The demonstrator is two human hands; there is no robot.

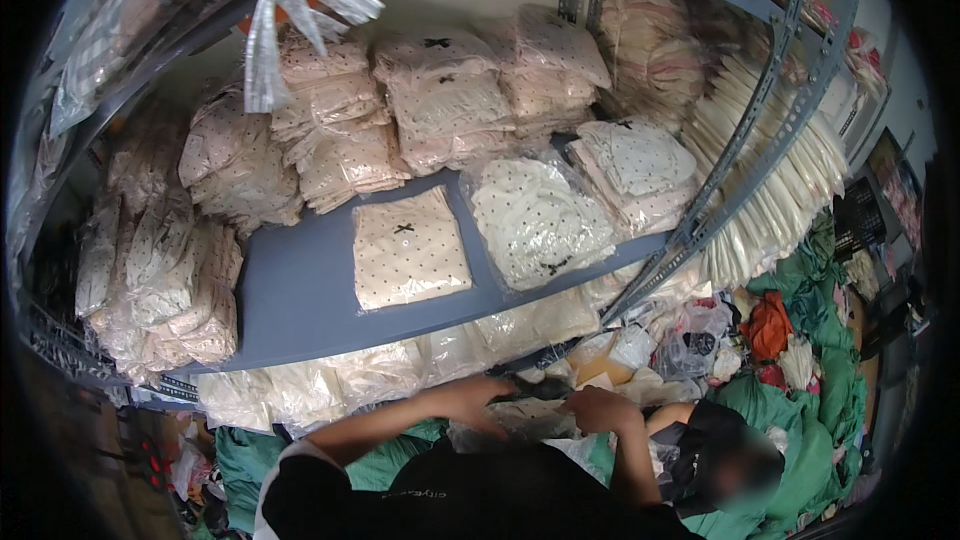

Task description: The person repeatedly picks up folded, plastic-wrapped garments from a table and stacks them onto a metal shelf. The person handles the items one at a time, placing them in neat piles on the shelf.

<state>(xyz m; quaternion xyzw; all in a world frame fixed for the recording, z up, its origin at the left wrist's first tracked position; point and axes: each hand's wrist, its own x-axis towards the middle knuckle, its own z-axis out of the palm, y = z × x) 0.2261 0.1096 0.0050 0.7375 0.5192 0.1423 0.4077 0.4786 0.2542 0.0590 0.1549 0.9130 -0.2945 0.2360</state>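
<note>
Both hands are low in the head view, close to my body and below the front edge of a blue-grey metal shelf. My left hand is at the left end of a clear plastic-wrapped garment, its fingers blurred. My right hand grips the right end of it. On the shelf above lie a folded cream garment with dark dots and a black bow in clear plastic and, to its right, a bagged white dotted garment.
Stacks of bagged dotted garments line the shelf's back. A slotted metal upright crosses at right. Another person is at lower right, among green sacks. More bagged garments lie below the shelf.
</note>
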